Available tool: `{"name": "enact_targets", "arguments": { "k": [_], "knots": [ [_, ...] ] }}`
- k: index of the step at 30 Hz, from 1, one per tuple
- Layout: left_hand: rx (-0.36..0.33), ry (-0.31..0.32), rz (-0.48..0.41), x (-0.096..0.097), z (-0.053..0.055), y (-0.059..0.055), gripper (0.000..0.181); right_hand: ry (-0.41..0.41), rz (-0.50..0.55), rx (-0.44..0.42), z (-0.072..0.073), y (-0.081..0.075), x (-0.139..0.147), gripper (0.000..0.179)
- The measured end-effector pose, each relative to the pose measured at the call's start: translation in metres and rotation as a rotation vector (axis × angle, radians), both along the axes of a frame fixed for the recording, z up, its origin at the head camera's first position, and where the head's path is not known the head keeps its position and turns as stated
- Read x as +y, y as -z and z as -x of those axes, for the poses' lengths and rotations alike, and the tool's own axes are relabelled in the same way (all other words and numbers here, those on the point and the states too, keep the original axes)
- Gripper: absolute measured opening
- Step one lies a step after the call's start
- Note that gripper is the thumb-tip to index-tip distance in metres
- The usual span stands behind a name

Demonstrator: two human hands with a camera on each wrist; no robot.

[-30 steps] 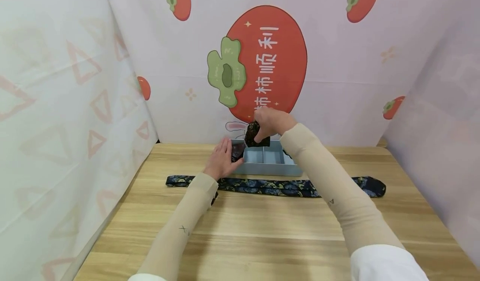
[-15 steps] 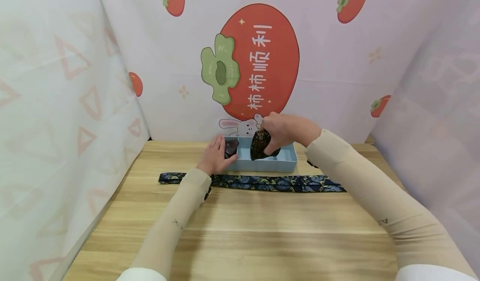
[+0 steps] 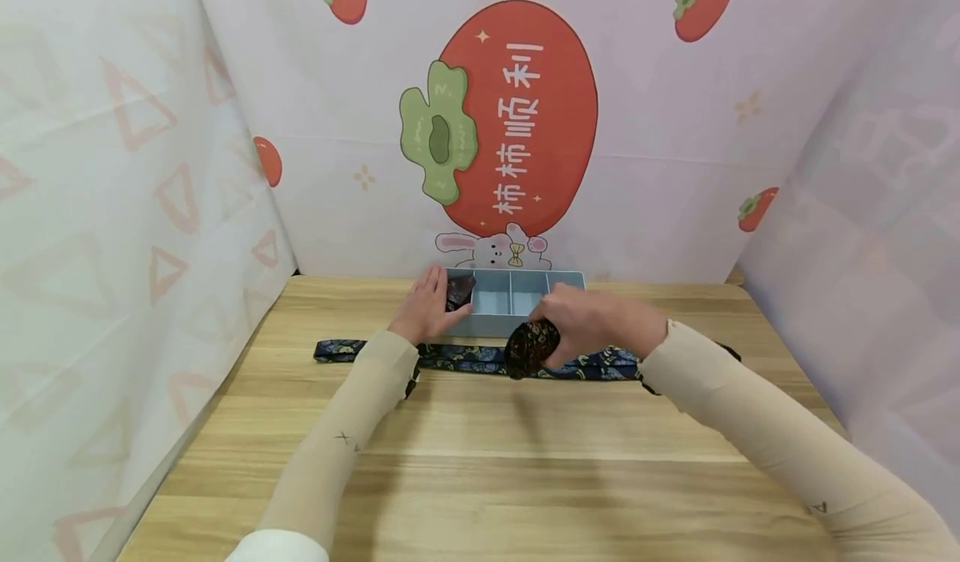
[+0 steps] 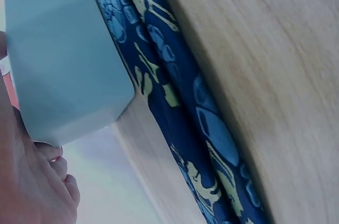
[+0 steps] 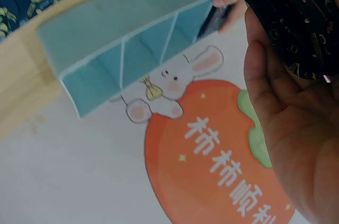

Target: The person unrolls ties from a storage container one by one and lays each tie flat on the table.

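In the head view, my right hand [image 3: 581, 322] grips a dark, patterned, rolled-up necktie [image 3: 531, 347] in front of the light blue box [image 3: 491, 325]. Dark patterned fabric of this roll hangs over the palm in the right wrist view. My left hand [image 3: 425, 305] rests at the box's left end, fingers fairly straight and thumb spread toward the front wall. Beside that thumb, a dark, glossy rolled tie [image 3: 459, 293] fills the leftmost compartment. Across the table, just in front of the box, stretches a navy necktie [image 3: 465, 358] with blue and yellow figures, partly hidden by my arms.
The wooden table [image 3: 450, 479] reaches back to a pale cloth backdrop [image 3: 660, 170] printed with a big red persimmon and a rabbit. Another pale cloth hangs along the left side [image 3: 135, 253]. Bare compartments [image 3: 491, 291] show in the middle of the box.
My right hand has carried the rolled tie from above the box toward me, down to the near side of it. The left hand stays at the box's left end. The view shifted slightly.
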State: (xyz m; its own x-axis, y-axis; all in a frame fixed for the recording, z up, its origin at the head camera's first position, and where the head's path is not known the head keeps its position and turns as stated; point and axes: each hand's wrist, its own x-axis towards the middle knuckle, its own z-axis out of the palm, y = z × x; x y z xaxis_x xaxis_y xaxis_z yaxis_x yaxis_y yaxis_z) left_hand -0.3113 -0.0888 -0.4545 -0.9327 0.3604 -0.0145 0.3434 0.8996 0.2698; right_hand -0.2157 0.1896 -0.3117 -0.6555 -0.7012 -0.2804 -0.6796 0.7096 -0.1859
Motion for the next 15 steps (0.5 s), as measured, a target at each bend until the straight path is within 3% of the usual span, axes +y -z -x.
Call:
{"name": "enact_targets", "arguments": {
  "k": [6, 11, 15],
  "knots": [
    [0.000, 0.016, -0.026, 0.002, -0.004, -0.007, 0.097, -0.088, 0.111, 0.015, -0.008, 0.034, 0.005, 0.031],
    [0.029, 0.062, -0.061, 0.003, -0.009, -0.011, 0.090, -0.151, 0.153, 0.052, -0.016, 0.060, 0.008, 0.046],
    [0.106, 0.123, -0.114, 0.001, -0.023, -0.019, 0.084, -0.181, 0.148, 0.087, -0.023, 0.077, 0.008, 0.058]
  ]
}}
